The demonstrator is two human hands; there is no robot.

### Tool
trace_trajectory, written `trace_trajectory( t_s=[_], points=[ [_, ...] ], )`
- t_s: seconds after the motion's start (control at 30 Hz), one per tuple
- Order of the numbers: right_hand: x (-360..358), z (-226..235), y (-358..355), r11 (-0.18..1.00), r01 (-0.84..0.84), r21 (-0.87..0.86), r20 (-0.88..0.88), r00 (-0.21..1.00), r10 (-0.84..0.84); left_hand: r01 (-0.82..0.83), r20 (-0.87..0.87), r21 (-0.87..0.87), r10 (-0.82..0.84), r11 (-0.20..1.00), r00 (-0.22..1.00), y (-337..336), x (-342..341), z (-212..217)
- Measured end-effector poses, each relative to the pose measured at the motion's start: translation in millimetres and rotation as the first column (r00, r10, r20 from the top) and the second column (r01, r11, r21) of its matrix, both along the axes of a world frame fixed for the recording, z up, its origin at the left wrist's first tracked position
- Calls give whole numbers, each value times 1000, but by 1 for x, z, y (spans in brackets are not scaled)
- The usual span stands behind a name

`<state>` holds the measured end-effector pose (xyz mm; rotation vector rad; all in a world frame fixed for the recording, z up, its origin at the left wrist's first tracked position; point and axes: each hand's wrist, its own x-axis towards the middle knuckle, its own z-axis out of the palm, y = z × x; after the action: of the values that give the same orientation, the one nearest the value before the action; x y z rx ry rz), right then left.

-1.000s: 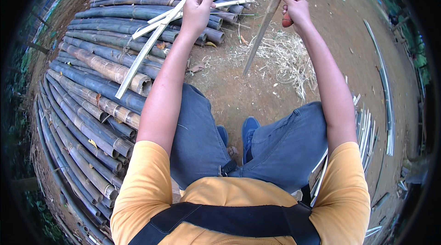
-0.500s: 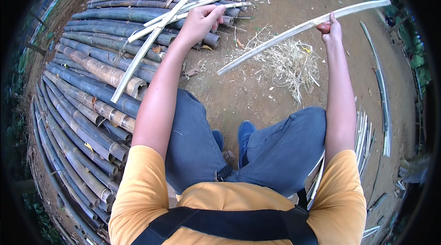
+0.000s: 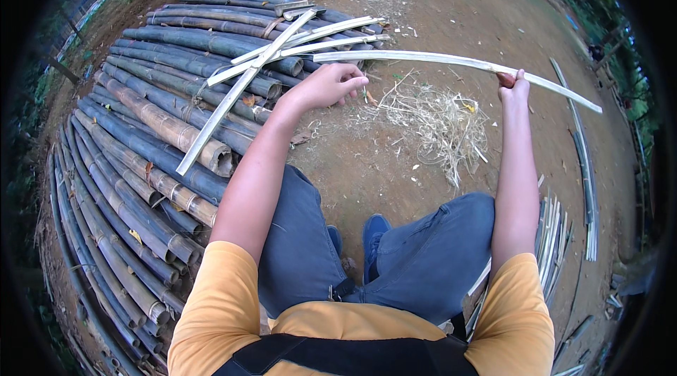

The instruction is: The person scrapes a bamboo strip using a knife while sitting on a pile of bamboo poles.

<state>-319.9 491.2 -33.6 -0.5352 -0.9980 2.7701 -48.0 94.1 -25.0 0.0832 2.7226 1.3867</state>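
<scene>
My right hand (image 3: 515, 90) is closed around a long, pale bamboo strip (image 3: 423, 57), held off the ground and reaching far to the left. A reddish-brown rounded object (image 3: 505, 80), like a tool handle, shows in the same grip; its kind is unclear. My left hand (image 3: 328, 85) hovers just below the strip's left end, apart from it, with fingers loosely bent, thumb away from them and nothing visible inside. Beyond that hand, several split bamboo strips (image 3: 227, 102) lie crossed on a stack of dark bamboo poles (image 3: 185, 102).
Curly pale shavings (image 3: 446, 133) lie heaped on the dirt ground (image 3: 423, 16) ahead of my knees. A bundle of thin strips (image 3: 552, 238) rests beside my right thigh. Farther right lie long narrow lengths (image 3: 585, 164). Bamboo poles cover the ground on my left.
The held strip has turned: its left end has swung away from me and its right end nearer. My left hand has shifted slightly right. The whole view has tilted farther forward.
</scene>
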Motion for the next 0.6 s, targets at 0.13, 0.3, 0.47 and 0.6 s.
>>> trace_trajectory(
  t_s=[0.13, 0.3, 0.47, 0.6],
  points=[
    [-27, 5, 26, 998, -13, -64, -61, 998, 10, 12, 106, -17, -10, 1000, 994, 0, -6, -2],
    [-42, 18, 40, 989, -46, -140, -98, 995, 32, -70, 117, -23, 73, 997, 990, -12, -12, -15],
    [-8, 34, 7, 987, -51, -150, -59, 997, 42, -230, -38, -61, 228, 971, 973, -42, -21, -36],
    [8, 42, -8, 991, -114, -75, -68, 992, 109, -302, -191, 241, 350, 922, 917, -35, -23, -29]
  ],
)
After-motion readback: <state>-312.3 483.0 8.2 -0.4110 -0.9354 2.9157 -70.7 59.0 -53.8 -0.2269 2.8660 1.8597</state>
